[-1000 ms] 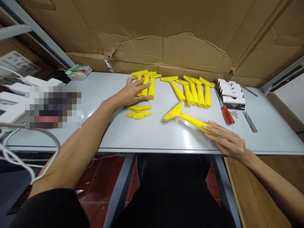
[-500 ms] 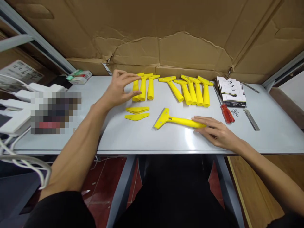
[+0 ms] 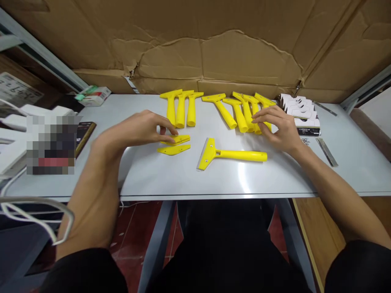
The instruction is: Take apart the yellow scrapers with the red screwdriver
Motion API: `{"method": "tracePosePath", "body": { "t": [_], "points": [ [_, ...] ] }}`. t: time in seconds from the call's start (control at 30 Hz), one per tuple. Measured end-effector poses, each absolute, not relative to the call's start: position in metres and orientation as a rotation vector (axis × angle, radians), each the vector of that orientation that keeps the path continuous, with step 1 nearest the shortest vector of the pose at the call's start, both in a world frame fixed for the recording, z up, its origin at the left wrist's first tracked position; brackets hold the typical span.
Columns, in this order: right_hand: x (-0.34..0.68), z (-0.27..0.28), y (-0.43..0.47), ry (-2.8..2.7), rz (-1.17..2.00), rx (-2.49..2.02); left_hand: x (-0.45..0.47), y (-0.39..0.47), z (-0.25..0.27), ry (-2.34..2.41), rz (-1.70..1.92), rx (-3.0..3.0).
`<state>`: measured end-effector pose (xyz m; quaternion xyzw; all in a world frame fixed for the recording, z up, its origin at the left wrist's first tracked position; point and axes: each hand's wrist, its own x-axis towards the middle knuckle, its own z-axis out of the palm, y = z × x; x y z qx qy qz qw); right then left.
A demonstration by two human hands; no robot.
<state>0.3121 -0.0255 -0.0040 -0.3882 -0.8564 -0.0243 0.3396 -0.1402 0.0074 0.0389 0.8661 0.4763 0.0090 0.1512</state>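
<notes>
My left hand (image 3: 149, 128) has its thumb and fingertips closed at the left end of a flat yellow scraper plate (image 3: 183, 139), which looks stacked on another. Just in front lies a separate yellow plate (image 3: 174, 150). My right hand (image 3: 280, 127) holds nothing, its thumb and fingers apart and curved over the rightmost scraper handles (image 3: 248, 118); whether it touches them I cannot tell. Between the hands and nearer to me lies an assembled yellow scraper (image 3: 242, 155), with its blade to the left. The red screwdriver is hidden behind my right hand.
Three yellow handles (image 3: 180, 112) lie at the back left. At the right are white card packets (image 3: 301, 114), small screws (image 3: 305, 141) and a strip of metal blades (image 3: 326, 152). White power strips and cables (image 3: 18, 142) crowd the left. Cardboard (image 3: 171, 61) stands behind the table (image 3: 159, 179).
My right hand has let go of the assembled scraper and moved up to the handles behind. My left hand has come down from the left handles onto the flat plates.
</notes>
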Motion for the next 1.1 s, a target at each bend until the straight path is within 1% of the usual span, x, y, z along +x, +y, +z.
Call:
{"method": "tracePosePath", "body": {
  "t": [0.1,0.23,0.3,0.43,0.5,0.63,0.97,1.1],
  "points": [
    [0.316,-0.013,-0.028,-2.231,-0.084,-0.927,-0.131,0.006,0.038,1.361,-0.122,2.492],
    [0.323,-0.013,-0.037,-2.215,-0.086,-0.947,-0.132,0.006,0.038,1.369,-0.065,2.51],
    [0.326,-0.011,-0.04,-2.177,-0.072,-0.987,-0.134,0.002,0.04,1.341,0.029,2.532],
    [0.33,-0.009,-0.042,-2.119,-0.04,-1.062,-0.133,-0.009,0.046,1.33,0.387,2.579],
    [0.331,-0.009,-0.042,-2.127,-0.043,-1.069,-0.133,-0.012,0.045,1.361,0.476,2.58],
    [0.331,-0.009,-0.043,-2.129,-0.06,-1.04,-0.134,-0.005,0.035,1.362,0.459,2.55],
    [0.329,-0.008,-0.046,-2.137,-0.023,-1.072,-0.134,0.006,0.02,1.363,0.228,2.535],
    [0.328,-0.007,-0.047,-2.121,-0.02,-1.071,-0.132,0.001,0.023,1.37,0.276,2.549]
  ]
}}
